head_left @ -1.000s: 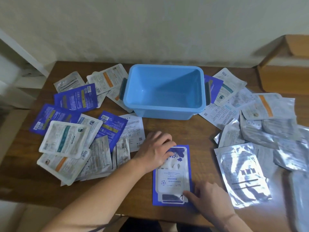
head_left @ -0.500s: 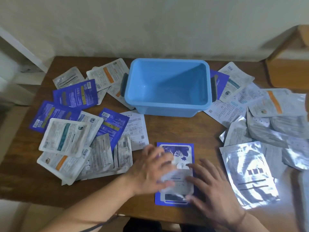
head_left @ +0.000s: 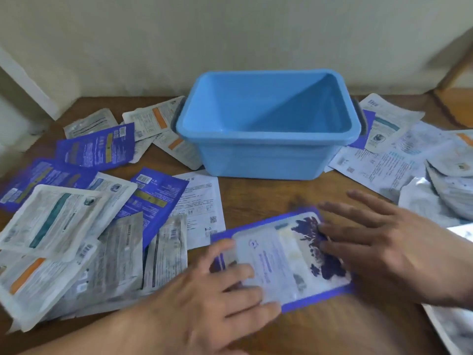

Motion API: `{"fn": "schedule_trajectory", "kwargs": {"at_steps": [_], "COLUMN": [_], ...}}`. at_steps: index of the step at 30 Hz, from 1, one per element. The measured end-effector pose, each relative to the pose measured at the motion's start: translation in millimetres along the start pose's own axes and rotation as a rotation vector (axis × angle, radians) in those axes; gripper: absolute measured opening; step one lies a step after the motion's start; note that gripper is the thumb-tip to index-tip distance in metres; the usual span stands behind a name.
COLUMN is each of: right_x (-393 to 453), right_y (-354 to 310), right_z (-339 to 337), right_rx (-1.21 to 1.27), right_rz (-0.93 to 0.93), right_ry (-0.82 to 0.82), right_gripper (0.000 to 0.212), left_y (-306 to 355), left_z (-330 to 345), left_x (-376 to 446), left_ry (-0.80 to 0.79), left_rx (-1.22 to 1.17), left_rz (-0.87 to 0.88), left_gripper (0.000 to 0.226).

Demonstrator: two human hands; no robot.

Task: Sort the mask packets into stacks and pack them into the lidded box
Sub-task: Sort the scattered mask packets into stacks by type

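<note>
A blue-edged mask packet (head_left: 284, 257) lies crosswise on the wooden table (head_left: 258, 196) in front of me. My left hand (head_left: 215, 301) rests on its left end with fingers spread flat. My right hand (head_left: 384, 247) lies flat over its right end, fingers straight. Behind it stands the open blue box (head_left: 266, 124), with nothing visible inside and no lid in view. Several blue and white packets (head_left: 84, 213) are scattered at the left, and several white and silver ones (head_left: 414, 160) at the right.
A wall runs close behind the box. A wooden piece (head_left: 458, 93) stands at the far right corner. A silver packet (head_left: 458, 326) reaches the table's near right edge. Bare wood shows between the box and my hands.
The blue-edged packet has turned from lengthwise to crosswise under both hands. My right hand moved from its near corner to its right end. The view has moved closer to the table.
</note>
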State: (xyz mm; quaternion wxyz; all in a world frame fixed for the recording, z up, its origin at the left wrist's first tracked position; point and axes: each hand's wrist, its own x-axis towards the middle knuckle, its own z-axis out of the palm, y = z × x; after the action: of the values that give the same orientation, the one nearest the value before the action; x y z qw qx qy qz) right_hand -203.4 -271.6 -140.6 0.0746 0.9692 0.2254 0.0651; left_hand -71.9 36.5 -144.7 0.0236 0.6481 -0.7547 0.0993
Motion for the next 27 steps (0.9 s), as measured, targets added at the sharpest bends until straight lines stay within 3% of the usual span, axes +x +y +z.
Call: {"fn": "schedule_trajectory", "kwargs": {"at_steps": [4,8,10,13,16,17,21,27], "right_x": [-50.0,-52.0,-43.5,-33.2,-27.5,-28.7,-34.1,-32.8], "right_y": [-51.6,-121.1,-148.6,-160.8,-151.1,-150.4,-148.8,-145.5], "right_z": [9.5,7.8,2.4,-10.8,-14.9,-10.9,-0.4,3.9], "right_rx": [-0.073,-0.154,-0.072,0.349,0.348,0.352,0.240,0.048], "right_rz": [-0.127,-0.189,-0.078,0.240,0.546,0.566,0.579,0.528], "right_ry": [0.107,0.125,0.143,0.253,0.112,0.035,-0.005,0.029], "right_gripper": [0.025,0.038,0.039,0.035,0.081,0.087,0.084,0.081], "left_y": [-11.8,11.9,24.5,32.6,36.7,39.0,50.3,49.1], "left_z": [-3.6,-5.2,-2.1,-3.9,-7.3,-7.1,-3.5,-2.8], "left_x": [-8.0,14.9,21.7,20.7,14.0,12.8,10.7,7.0], "left_ry": [-0.121,-0.131,-0.173,-0.239,-0.328,-0.342,-0.345,-0.384], "left_rx": [-0.013,-0.158,-0.220,-0.312,-0.307,-0.275,-0.222,-0.233], "left_rz": [-0.258,-0.458,-0.476,-0.505,-0.545,-0.558,-0.610,-0.651], "left_gripper": [0.056,0.066,0.070,0.075,0.082,0.084,0.093,0.100]}}
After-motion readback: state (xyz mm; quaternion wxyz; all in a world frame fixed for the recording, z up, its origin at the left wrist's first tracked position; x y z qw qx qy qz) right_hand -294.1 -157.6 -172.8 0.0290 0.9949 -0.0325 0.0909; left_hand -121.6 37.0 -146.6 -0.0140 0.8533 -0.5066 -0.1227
